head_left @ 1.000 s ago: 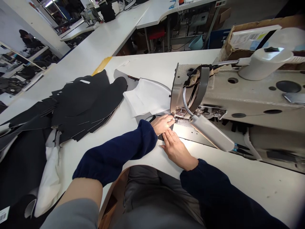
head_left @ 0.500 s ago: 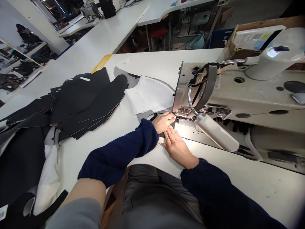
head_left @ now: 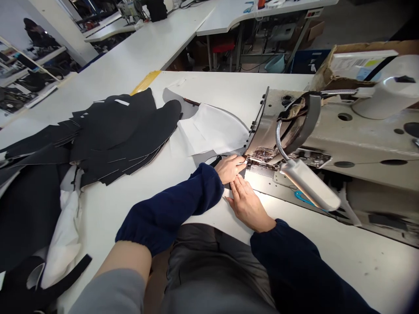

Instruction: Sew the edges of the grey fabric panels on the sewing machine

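My left hand (head_left: 231, 167) lies on a small dark fabric piece (head_left: 242, 173) right beside the presser foot of the grey sewing machine (head_left: 343, 135), its fingers curled and pressing the cloth. Just below it my right hand (head_left: 248, 205) rests flat on the same cloth, fingers stretched toward the needle. The machine's lamp (head_left: 309, 183) lights the plate under both hands. Most of the dark piece is hidden by the hands.
A stack of black cut fabric pieces (head_left: 111, 135) covers the white table (head_left: 108, 205) on the left. White fabric pieces (head_left: 212, 131) lie behind the hands. A cardboard box (head_left: 347, 65) stands behind the machine. More work tables stretch into the background.
Both hands have stayed at the presser foot. The view has swung slightly, so the machine sits further right in the picture.
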The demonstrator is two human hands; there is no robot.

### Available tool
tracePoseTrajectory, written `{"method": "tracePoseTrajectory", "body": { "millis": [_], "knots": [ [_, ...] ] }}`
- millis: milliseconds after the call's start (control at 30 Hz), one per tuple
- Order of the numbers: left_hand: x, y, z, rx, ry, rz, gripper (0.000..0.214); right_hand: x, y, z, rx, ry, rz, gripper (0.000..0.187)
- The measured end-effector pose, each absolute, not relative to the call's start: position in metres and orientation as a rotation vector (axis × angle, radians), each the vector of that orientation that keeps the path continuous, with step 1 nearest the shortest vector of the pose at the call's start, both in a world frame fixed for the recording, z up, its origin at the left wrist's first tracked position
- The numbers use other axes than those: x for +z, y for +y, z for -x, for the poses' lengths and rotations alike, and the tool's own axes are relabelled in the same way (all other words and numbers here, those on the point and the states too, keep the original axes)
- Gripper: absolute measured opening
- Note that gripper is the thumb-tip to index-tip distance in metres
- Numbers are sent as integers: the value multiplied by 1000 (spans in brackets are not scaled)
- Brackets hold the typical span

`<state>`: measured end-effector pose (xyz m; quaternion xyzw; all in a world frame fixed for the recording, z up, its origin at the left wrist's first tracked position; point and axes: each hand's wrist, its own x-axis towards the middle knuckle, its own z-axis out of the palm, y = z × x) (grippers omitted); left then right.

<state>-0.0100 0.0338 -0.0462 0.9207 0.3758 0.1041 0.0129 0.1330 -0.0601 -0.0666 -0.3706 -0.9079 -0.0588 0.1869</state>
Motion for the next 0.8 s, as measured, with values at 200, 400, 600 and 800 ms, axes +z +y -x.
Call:
{"method": "tracePoseTrajectory", "body": {
  "millis": [200, 400, 600, 800],
  "knots": [
    [-49, 29, 4, 419, 1586, -2751, 32, -65, -59, -137, -121, -2530, 1024, 40],
    [-46, 30, 1, 251, 1653, -2753, 35, -65, -58, -141, -109, -2405, 988, 26],
    [-37, 20, 6, 157, 1645, -2662, 39, -58, -73, -150, -49, -2273, 1053, 24],
    [-40, -25, 40, 240, 1536, -2643, 41, -57, -100, -160, -129, -2288, 1417, 30]
  ]
}}
